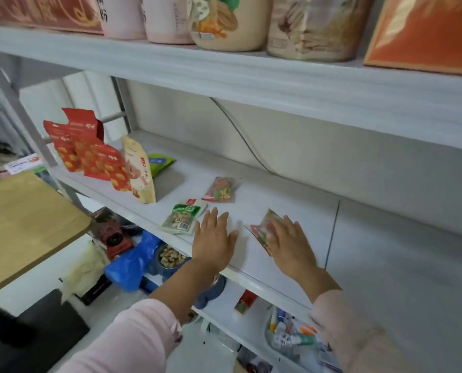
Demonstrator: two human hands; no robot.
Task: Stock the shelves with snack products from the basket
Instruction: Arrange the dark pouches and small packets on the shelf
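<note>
My left hand [215, 236] lies flat with straight fingers on the white middle shelf [291, 211], just right of a green snack packet [180, 217]. My right hand [291, 240] holds a red and green snack packet [262, 228] at the shelf's front, its fingers over the packet. A clear packet of colourful snacks [220, 189] lies further back. Red pouches [90, 154] and a cream pouch [139, 173] stand at the left, with a green bag [160, 162] behind them. The basket is not in view.
Jars and boxes [224, 20] fill the top shelf. A cable [240, 135] runs down the back wall. A wooden tabletop [22, 224] juts in at the left. Below it sit a blue bag [129, 265], a bowl of nuts [170, 258] and a tub of small items [291, 335].
</note>
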